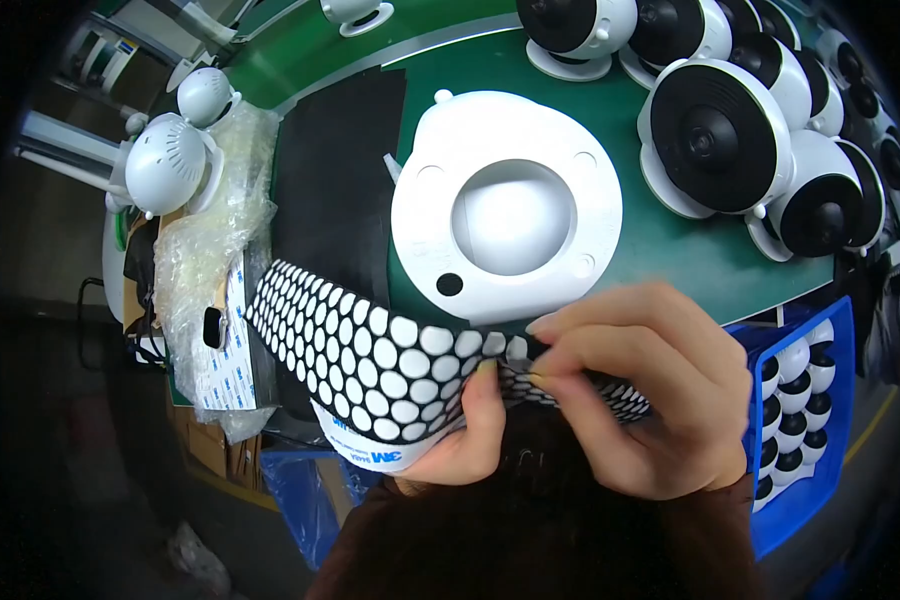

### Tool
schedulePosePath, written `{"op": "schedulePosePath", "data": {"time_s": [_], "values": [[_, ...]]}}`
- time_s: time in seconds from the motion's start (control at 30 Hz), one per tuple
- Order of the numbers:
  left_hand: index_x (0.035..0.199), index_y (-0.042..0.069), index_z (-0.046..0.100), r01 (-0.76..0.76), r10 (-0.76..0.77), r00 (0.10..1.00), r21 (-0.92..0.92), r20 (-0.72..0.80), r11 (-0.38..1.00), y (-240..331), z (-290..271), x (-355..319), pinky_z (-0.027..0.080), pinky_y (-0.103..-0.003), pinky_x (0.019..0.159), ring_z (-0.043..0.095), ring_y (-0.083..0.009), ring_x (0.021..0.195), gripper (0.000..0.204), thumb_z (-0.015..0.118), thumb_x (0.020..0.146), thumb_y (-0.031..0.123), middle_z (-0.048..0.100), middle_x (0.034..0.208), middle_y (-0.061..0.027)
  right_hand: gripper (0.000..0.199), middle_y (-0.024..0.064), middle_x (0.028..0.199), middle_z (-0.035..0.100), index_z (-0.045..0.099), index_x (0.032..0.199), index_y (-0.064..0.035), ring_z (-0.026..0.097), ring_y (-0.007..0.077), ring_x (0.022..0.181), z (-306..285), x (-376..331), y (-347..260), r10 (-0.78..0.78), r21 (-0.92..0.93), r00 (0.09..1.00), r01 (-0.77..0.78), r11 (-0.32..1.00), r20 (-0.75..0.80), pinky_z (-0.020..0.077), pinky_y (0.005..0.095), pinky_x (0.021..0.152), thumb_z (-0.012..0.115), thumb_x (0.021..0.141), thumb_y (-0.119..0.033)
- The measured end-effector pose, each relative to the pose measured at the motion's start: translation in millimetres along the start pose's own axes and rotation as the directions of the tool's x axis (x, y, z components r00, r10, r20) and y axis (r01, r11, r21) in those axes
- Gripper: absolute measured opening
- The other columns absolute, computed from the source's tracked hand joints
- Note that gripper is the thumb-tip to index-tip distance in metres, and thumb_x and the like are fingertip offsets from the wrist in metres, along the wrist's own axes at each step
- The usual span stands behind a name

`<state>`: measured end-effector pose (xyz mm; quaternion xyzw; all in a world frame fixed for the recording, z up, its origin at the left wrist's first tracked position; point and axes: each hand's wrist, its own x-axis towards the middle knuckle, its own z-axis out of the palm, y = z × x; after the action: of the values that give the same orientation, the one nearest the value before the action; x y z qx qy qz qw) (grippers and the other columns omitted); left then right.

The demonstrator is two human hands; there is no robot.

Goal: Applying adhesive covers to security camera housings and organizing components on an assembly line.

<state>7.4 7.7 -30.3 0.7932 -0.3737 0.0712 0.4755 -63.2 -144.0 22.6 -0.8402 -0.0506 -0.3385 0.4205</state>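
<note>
Clock positions are taken from the centre of the view.

Left hand, 6 o'clock: grip clamped on the pad sheet, thumb across its front face; fingers behind it mostly hidden.

Right hand, 4 o'clock: grip together, thumb and forefinger tips closed on the upper edge of the pad sheet; whether a single pad is caught between them cannot be told.

Pad sheet, 8 o'clock and running under the right hand: flexible strip, black, set with rows of white round pads; held up, bowed, white backing with blue print showing along the lower edge.

White housing, 12 to 1 o'clock, just beyond the pad sheet: rounded body, wide central opening, domed white surface within; small knob at its own 11 o'clock. Black disc at its 7 o'clock; shallow round recesses at its 10, 2 and 4.

Black mat, 10 to 11 o'clock: flat on the green desk, beside the white housing.

Blue crate, 3 to 4 o'clock, below desk level: filled with small black-and-white balls in rows.

Clear plastic wrap, 9 to 10 o'clock: crumpled, along the desk's side; printed white sheet near its lower end.

White round units, 10 o'clock: two, on stands, beside the wrap.

Black-faced round units, 2 o'clock: clustered group, white shells, on disc-shaped feet.
</note>
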Motion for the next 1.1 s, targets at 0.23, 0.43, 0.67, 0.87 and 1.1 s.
{"op": "schedulePosePath", "data": {"time_s": [0.23,0.43,0.67,0.87,1.1], "values": [[0.068,-0.004,0.058,0.163,-0.158,0.985,-0.061,0.075,0.985,-18,1,7,0.046,-0.021,0.057,0.056,-0.0125,0.057,0.004,0.057,0.066,-0.002,0.059,0.064,-0.0055,0.011,0.0168,0.096,0.051,0.056,0.067,-0.0013,0.051,0.0177,0.076,-26,5,1,0.112,-0.208,0.986,-0.136,0.969,-0.122,0.0396,0.0249,0.065,0.06,0.062,-0.01],[0.075,-0.003,0.057,0.122,-0.119,0.992,-0.056,0.046,0.991,-17,-3,7,0.045,-0.021,0.06,0.056,-0.0127,0.063,0.01,0.056,0.066,0.002,0.059,0.071,-0.0052,0.016,0.0078,0.076,0.052,0.058,0.071,-0.0034,0.048,0.0126,0.063,-3,4,-9,0.25,-0.033,0.968,-0.25,0.968,-0.003,0.0352,0.0195,0.049,0.066,0.057,-0.004],[0.084,-0.001,0.057,0.058,-0.057,0.998,-0.049,0.013,0.997,0,-3,4,0.044,-0.02,0.065,0.056,-0.0131,0.071,0.02,0.056,0.066,0.007,0.059,0.081,-0.0048,0.011,0.007,0.069,0.052,0.054,0.068,-0.0021,0.048,0.0162,0.061,-6,4,-13,0.133,-0.026,0.991,-0.133,0.991,0.017,0.0372,0.0255,0.056,0.062,0.062,-0.006],[0.086,-0.006,0.053,-0.752,0.581,0.51,0.001,0.634,0.659,-35,-15,27,0.043,-0.02,0.069,0.055,-0.013,0.073,0.015,0.051,0.071,-0.003,0.058,0.083,-0.0071,0.007,0.016,0.097,0.053,0.053,0.071,0.001,0.053,0.0208,0.083,-17,3,3,0.211,-0.11,0.956,-0.237,0.965,-0.201,0.0393,0.0301,0.075,0.055,0.067,-0.004],[0.1,-0.005,0.048,0.09,-0.278,0.936,-0.616,-0.216,0.783,14,12,10,0.04,-0.023,0.074,0.054,-0.0139,0.081,0.04,0.057,0.062,-0.002,0.057,0.085,-0.009,0.006,0.0084,0.082,0.057,0.056,0.072,0.0009,0.05,0.0099,0.067,-4,8,5,0.413,-0.008,0.895,-0.421,0.907,-0.17,0.0371,0.0187,0.059,0.057,0.067,-0.001]]}}
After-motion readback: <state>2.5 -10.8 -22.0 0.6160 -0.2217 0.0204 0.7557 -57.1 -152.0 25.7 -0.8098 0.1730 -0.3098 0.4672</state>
